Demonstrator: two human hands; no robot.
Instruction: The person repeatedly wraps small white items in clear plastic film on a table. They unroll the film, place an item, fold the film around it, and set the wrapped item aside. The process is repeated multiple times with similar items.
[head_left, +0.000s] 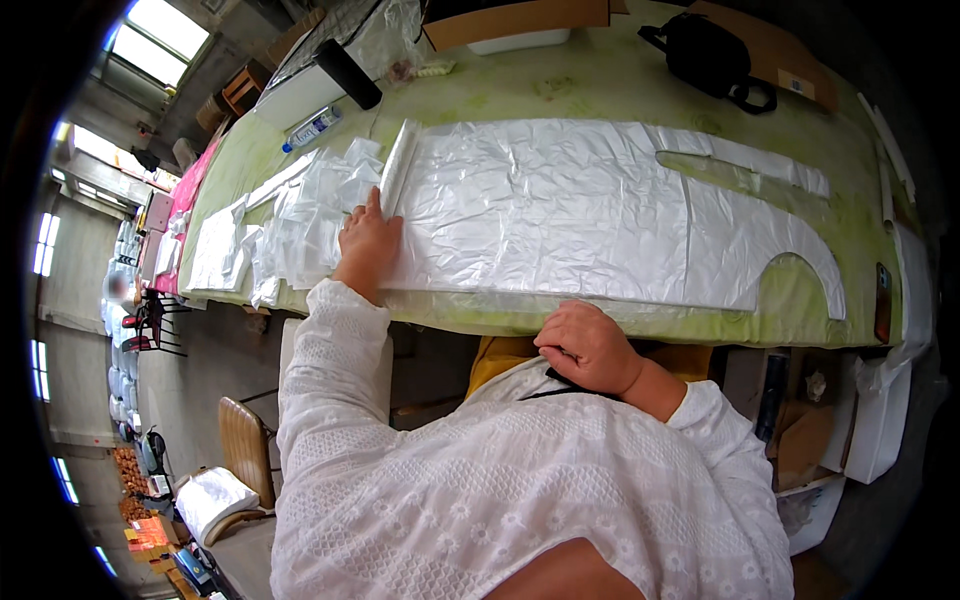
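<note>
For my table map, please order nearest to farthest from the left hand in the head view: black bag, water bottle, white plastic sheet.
1. White plastic sheet: at the left hand.
2. Water bottle: ahead, leftward.
3. Black bag: far side, right.

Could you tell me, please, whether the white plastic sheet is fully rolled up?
No, the plastic sheet lies spread out on the green table beside the left hand.

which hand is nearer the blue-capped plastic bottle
Left. The left hand is at the left end of the white plastic sheet, slightly right of the bottle and nearer the body; the right hand is farther right, curled by the near edge of the table.
</note>
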